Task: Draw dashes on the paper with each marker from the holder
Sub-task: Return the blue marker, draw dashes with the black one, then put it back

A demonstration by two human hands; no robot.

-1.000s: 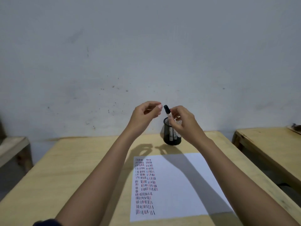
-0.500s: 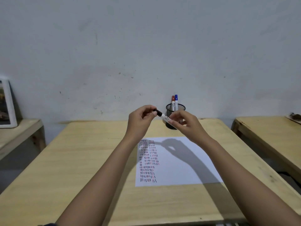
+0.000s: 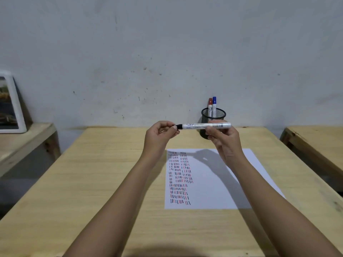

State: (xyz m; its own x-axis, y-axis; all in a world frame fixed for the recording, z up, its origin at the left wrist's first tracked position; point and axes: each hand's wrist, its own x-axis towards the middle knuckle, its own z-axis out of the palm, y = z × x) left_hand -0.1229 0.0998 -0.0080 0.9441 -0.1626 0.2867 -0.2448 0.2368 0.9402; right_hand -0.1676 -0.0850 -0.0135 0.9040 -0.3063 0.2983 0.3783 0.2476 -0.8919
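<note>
Lying level and looking light and stiff, the black marker (image 3: 205, 125) is pinched mid-barrel by the right hand (image 3: 223, 140), its cap nipped in the left hand (image 3: 160, 135), above the paper (image 3: 213, 182).

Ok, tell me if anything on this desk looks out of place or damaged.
Nothing stands out. The paper lies flat, the holder stands upright with two markers, and both hands hold the black marker level above the desk.

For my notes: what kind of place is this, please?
Probably a plain workroom or classroom: bare pale wooden tables against a scuffed grey-white wall, a black mesh pen holder, a white sheet of paper.
</note>
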